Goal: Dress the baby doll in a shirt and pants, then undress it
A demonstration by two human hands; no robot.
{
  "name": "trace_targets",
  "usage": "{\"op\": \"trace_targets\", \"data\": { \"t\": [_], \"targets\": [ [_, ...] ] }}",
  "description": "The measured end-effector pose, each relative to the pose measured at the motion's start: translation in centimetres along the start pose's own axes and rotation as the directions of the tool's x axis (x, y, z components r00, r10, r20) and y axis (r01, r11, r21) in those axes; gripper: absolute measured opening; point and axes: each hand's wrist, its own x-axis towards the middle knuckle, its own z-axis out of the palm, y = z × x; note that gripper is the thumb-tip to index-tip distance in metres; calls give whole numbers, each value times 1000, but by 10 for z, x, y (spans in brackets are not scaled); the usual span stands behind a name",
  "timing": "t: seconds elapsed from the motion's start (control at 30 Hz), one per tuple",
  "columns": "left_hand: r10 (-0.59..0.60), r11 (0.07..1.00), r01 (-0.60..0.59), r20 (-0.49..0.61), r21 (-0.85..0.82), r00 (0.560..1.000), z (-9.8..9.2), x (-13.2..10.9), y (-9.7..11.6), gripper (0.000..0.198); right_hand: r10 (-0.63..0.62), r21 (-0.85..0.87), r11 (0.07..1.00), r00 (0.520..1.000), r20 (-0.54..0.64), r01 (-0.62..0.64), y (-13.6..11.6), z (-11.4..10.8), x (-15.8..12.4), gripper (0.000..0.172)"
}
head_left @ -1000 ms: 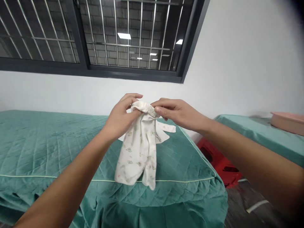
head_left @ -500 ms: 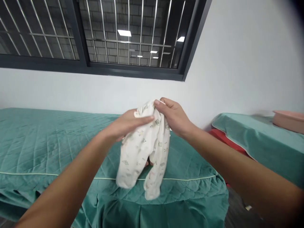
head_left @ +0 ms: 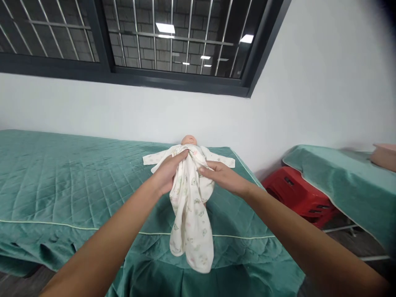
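A baby doll (head_left: pixel 189 140) in a white printed top lies on its back on the green quilted bed (head_left: pixel 62 181), head toward the wall, sleeves spread out. A pair of small white printed trousers (head_left: pixel 192 214) lies over the doll's body and hangs past the bed's front edge. My left hand (head_left: pixel 168 173) grips the trousers' top at the doll's chest. My right hand (head_left: pixel 221 176) rests on the trousers at the doll's side, fingers stretched and pressing the cloth.
A white wall and a dark barred window stand behind the bed. A red plastic stool (head_left: pixel 297 198) sits on the floor between this bed and a second green-covered bed (head_left: pixel 340 181) at right, which carries a pink basin (head_left: pixel 385 156).
Both hands have lowered the trousers from in front of me down onto the doll. The doll's head and sleeves have come into view.
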Motion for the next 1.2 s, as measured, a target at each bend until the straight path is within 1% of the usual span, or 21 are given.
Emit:
{"op": "trace_targets", "data": {
  "t": [0.07, 0.13, 0.17, 0.23, 0.27, 0.33, 0.37, 0.43, 0.5, 0.53, 0.57, 0.6, 0.67, 0.77, 0.83, 0.87, 0.93, 1.0, 1.07, 1.13, 1.2],
  "targets": [
    [-38, 998, 35, 58, 48, 998, 5, -4, -9, 48, -29, 83, 995, 980, -199, 47, 8, 3, 4, 38],
    [-69, 975, 43, 112, 219, 991, 9, -13, -15, 53, -43, 181, 977, 932, -360, 115, 12, 4, 8, 37],
    [-98, 943, 49, 135, 328, 986, 10, -17, -17, 53, -44, 227, 963, 914, -404, 147, 13, 3, 10, 37],
    [-174, 872, 67, 178, 484, 968, 9, -25, -17, 55, -36, 311, 933, 904, -426, 183, 13, 2, 10, 38],
    [-192, 863, 71, 194, 501, 962, 7, -27, -16, 55, -27, 345, 920, 909, -416, 185, 13, 1, 8, 39],
    [-129, 912, 41, 191, 407, 973, 2, -29, -14, 51, 4, 391, 909, 936, -352, 143, 14, 1, 1, 42],
    [-70, 944, 10, 171, 328, 983, 0, -28, -14, 50, 23, 393, 915, 958, -287, 95, 14, 1, -4, 43],
    [2, 980, -27, 126, 198, 992, -3, -25, -15, 50, 68, 333, 942, 993, -92, -34, 18, 5, -14, 44],
    [-3, 991, -12, 107, 137, 994, -3, -22, -18, 51, 114, 228, 964, 988, 102, -135, 23, 12, -22, 43],
    [-16, 993, 3, 104, 120, 994, -4, -22, -21, 52, 132, 191, 969, 981, 144, -158, 26, 15, -24, 43],
    [-29, 994, 18, 102, 106, 994, -4, -22, -24, 52, 142, 181, 969, 980, 137, -165, 28, 18, -25, 42],
    [-43, 995, 34, 99, 96, 994, -4, -23, -27, 52, 143, 203, 966, 986, 89, -159, 30, 20, -25, 42],
    [-87, 990, 76, 93, 118, 992, -7, -26, -32, 51, 130, 307, 946, 989, -73, -101, 34, 23, -22, 42],
    [-227, 936, 171, 157, 307, 961, -14, -32, -39, 54, 129, 467, 884, 941, -312, 33, 40, 22, -15, 45],
    [-303, 889, 201, 202, 411, 931, -19, -33, -44, 58, 177, 535, 843, 909, -378, 59, 44, 21, -12, 46],
    [-313, 884, 205, 207, 419, 927, -22, -32, -46, 59, 209, 563, 825, 902, -377, 45, 47, 21, -12, 47],
    [-264, 917, 193, 169, 350, 950, -26, -28, -51, 55, 251, 596, 803, 916, -313, -17, 53, 21, -17, 48],
    [-180, 960, 151, 106, 236, 978, -28, -23, -55, 51, 258, 574, 813, 944, -204, -99, 59, 22, -25, 47],
    [-123, 983, 112, 72, 143, 990, -28, -19, -57, 47, 252, 503, 844, 966, -61, -189, 64, 25, -35, 46],
    [-118, 990, 110, 77, 93, 990, -26, -17, -59, 45, 250, 418, 875, 967, 43, -245, 68, 28, -42, 46],
    [-142, 988, 136, 85, 76, 986, -25, -18, -62, 44, 247, 389, 888, 968, 49, -246, 71, 31, -45, 46]
  ]
}}
